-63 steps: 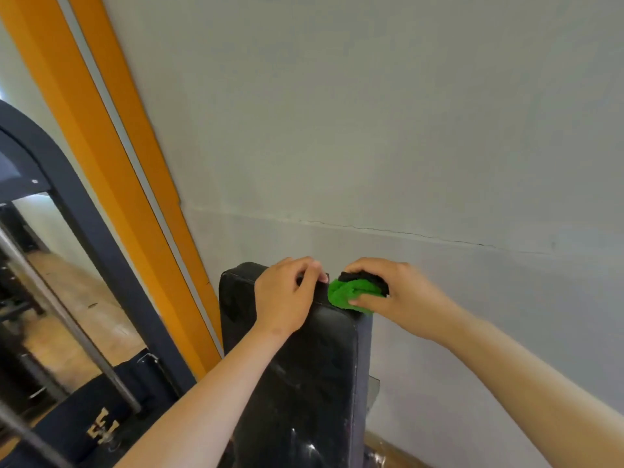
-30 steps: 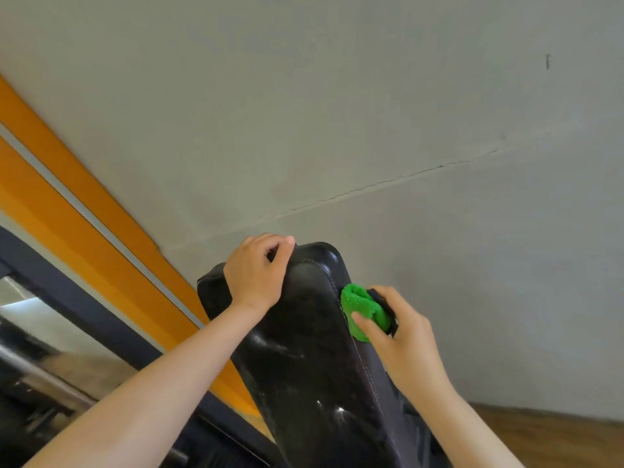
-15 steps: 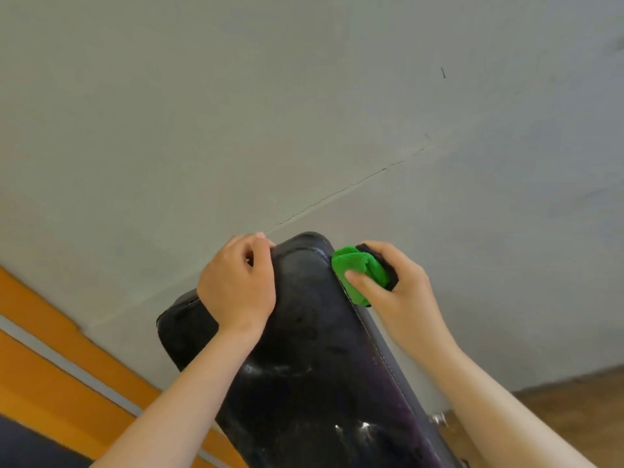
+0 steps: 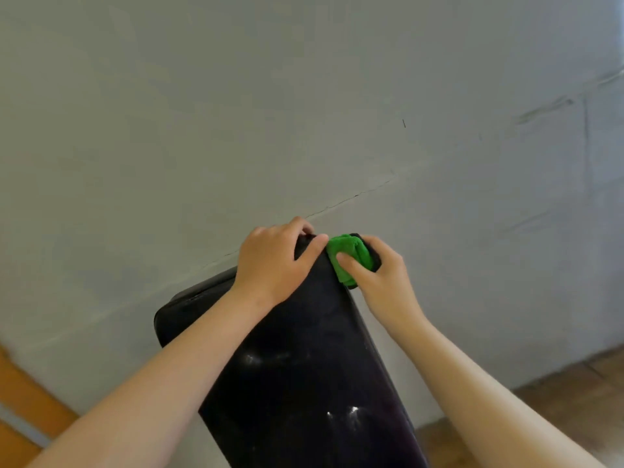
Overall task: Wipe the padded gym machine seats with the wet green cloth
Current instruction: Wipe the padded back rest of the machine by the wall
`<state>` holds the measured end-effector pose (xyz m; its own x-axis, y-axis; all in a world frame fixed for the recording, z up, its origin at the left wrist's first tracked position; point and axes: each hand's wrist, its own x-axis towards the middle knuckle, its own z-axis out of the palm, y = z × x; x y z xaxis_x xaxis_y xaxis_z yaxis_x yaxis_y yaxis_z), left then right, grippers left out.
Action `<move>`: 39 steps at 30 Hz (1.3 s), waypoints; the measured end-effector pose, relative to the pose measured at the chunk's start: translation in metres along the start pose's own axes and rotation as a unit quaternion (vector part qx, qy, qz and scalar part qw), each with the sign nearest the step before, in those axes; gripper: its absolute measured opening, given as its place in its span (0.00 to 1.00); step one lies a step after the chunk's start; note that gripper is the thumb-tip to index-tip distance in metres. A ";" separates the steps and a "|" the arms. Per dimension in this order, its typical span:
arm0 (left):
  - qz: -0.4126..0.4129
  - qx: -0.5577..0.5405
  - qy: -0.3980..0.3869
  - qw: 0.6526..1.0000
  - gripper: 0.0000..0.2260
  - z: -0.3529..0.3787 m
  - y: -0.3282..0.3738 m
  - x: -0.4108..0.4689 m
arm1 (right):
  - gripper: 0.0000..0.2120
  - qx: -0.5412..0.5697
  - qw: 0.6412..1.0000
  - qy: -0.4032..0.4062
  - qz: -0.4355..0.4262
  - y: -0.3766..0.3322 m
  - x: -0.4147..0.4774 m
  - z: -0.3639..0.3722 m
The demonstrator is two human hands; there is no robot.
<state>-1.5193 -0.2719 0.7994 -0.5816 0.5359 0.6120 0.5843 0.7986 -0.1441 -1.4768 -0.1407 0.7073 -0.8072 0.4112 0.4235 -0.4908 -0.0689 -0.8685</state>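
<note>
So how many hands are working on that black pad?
2. The left hand grips the top edge of the black pad; the right hand, just beside it, holds the green cloth against the pad's upper right edge.

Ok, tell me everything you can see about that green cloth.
The green cloth is bright green and plush like microfibre, bunched into a small wad with a dark layer behind it. The right hand grips it, thumb across its front, pressing it against the upper right edge of the black padded seat, beside the left hand. Wetness can't be judged.
</note>
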 end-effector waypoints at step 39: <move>-0.023 0.040 0.053 0.998 0.18 0.027 0.033 0.010 | 0.06 0.017 0.987 -0.003 0.157 0.068 -0.038 -0.041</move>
<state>-1.5209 -0.2328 0.7795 -0.5417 0.4694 0.6973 0.5082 0.8437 -0.1732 -1.4659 -0.1243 0.6217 -0.9232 0.3593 0.1365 -0.2269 -0.2227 -0.9481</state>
